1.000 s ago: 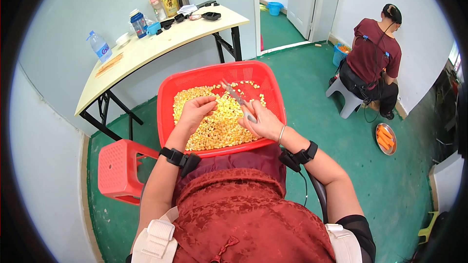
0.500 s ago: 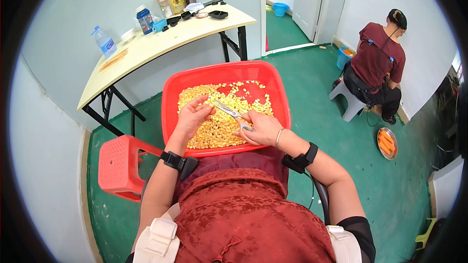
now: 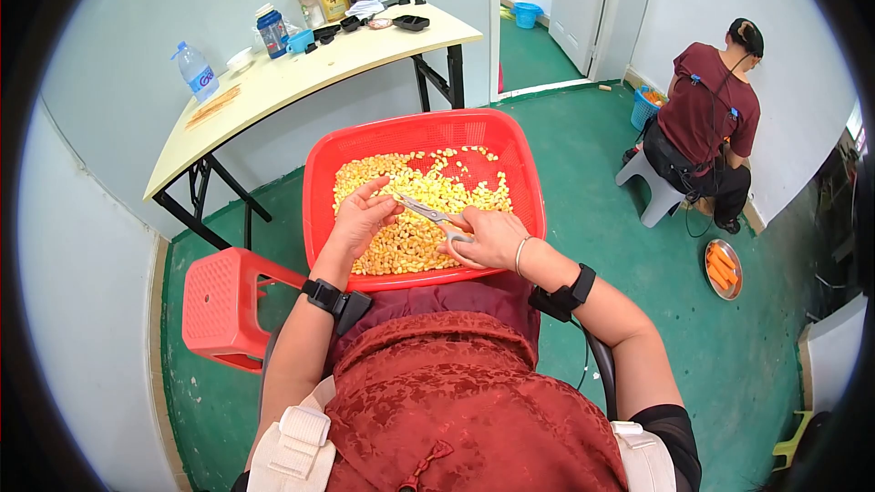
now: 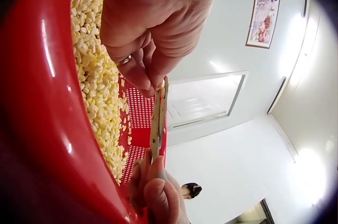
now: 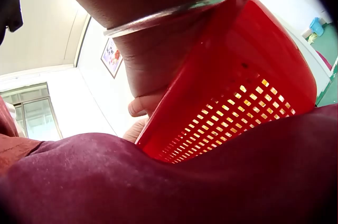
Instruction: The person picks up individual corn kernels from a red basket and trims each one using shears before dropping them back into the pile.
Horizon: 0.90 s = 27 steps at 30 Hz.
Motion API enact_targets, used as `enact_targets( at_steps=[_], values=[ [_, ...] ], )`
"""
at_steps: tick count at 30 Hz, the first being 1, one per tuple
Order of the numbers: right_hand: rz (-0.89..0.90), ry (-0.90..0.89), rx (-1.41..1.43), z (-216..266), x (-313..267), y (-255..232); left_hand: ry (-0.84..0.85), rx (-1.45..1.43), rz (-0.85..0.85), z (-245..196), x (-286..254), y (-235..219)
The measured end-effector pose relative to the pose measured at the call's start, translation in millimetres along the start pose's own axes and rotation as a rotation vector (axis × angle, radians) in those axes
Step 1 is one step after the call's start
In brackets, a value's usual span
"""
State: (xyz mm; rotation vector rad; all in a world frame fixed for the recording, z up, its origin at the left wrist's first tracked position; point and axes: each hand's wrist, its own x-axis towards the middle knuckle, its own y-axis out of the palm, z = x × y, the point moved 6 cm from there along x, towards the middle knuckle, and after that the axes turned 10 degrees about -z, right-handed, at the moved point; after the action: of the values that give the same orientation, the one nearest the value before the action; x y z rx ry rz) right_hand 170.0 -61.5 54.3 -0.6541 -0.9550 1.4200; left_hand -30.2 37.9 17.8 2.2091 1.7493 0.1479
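A red plastic basket [image 3: 315, 219] rests on the lap, with many yellow corn kernels [image 3: 401, 251] spread inside. Over the corn, my right hand [image 3: 497, 239] grips the handles of a pair of scissors [image 3: 428, 211]. Its blades point left and meet the fingertips of my left hand [image 3: 361, 219]. Thumb and fingers there pinch a small pale corn kernel [image 4: 161, 84], seen at the blade tips in the left wrist view. In the right wrist view the basket wall hides most of the right hand [image 5: 145, 105], and the scissors are out of sight.
A red stool [image 3: 219, 301] stands at the left. Behind the basket, a table [image 3: 365, 64] bears bottles, a cup and black trays. Another person [image 3: 711, 118] sits on a stool at the right, near a metal bowl [image 3: 735, 290] of carrots.
The scissors have swung down from pointing up and away, so the blades now lie toward the left fingertips. Over the last half second the hands have barely moved.
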Motion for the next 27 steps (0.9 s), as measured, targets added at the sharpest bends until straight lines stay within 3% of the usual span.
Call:
enact_targets(
  at_steps=[27],
  values=[
    [0.009,-0.003,-0.021,-14.1,1.3,11.2,-0.046,0.067,0.011,6.3,-1.2,4.2]
  ],
)
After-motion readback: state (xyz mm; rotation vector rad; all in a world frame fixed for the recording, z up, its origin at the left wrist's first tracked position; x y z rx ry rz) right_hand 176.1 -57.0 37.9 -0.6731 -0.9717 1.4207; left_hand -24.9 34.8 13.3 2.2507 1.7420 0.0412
